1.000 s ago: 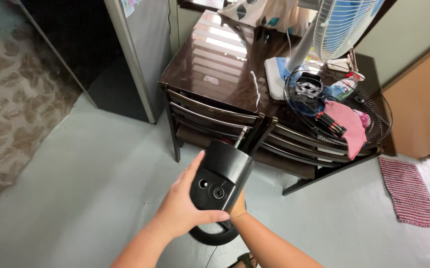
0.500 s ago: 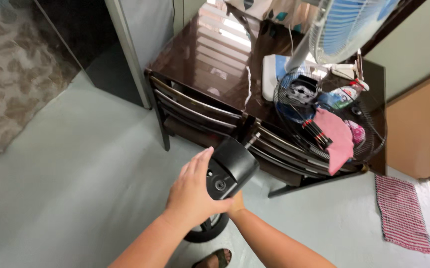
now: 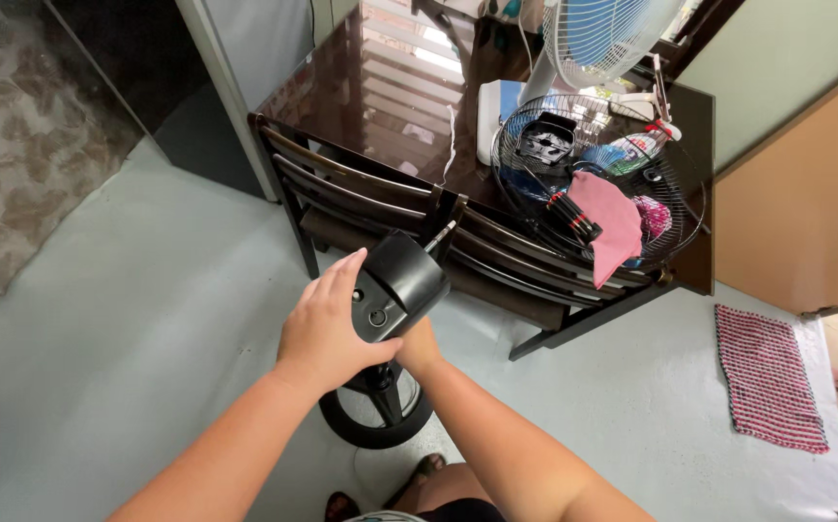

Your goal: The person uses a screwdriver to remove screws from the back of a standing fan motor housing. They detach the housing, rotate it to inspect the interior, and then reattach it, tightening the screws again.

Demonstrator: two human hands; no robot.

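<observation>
Fan stand head point(image 3: 401, 285) near the middle, above its round base point(image 3: 377, 411) on the floor, left hand point(image 3: 327, 329) fingers wrapped over the black housing, right hand point(image 3: 419, 348) mostly hidden beneath, grip impossible to tell. Could tip or twist loose if pressed unevenly, striking the chairs point(image 3: 380, 198) by the worktop point(image 3: 390, 97) or the foot below.
</observation>
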